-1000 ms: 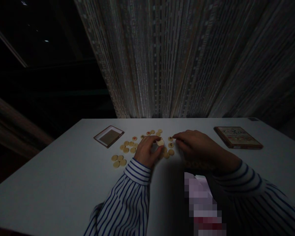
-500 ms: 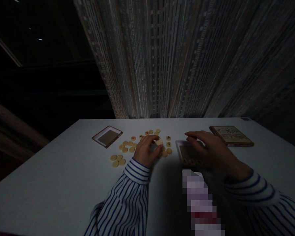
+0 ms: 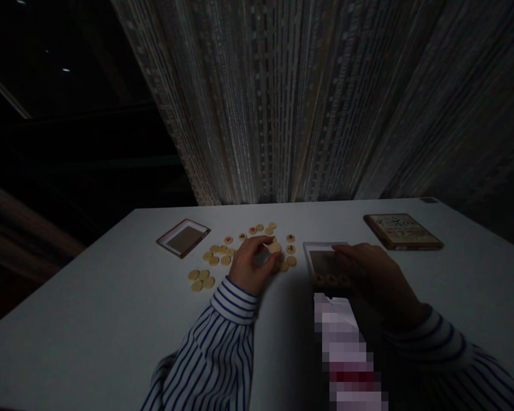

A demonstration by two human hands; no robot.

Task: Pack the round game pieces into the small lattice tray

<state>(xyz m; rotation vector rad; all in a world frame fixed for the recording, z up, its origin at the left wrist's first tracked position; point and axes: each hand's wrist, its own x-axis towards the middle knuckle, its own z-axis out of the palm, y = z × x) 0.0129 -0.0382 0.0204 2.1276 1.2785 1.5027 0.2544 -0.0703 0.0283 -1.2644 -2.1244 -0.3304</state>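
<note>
My left hand pinches a round wooden Chinese chess piece between thumb and fingers, plain side showing. Around it lie more pieces: two with dark characters to its right, several with red or dark characters beyond it, and plain-faced ones to its left. My right hand is lowered over an open shallow box with a row of pieces along its near side. Its fingers are bent together in shadow; whatever they hold, if anything, is hidden.
An empty-looking box half lies at the left of the white table. A closed printed box lies at the far right. A pixelated pale strip is in front of me. A patterned curtain hangs behind the table.
My right hand has come down toward the open box, its fingers lower than before. My left hand keeps hold of its piece. The whole view has shifted slightly.
</note>
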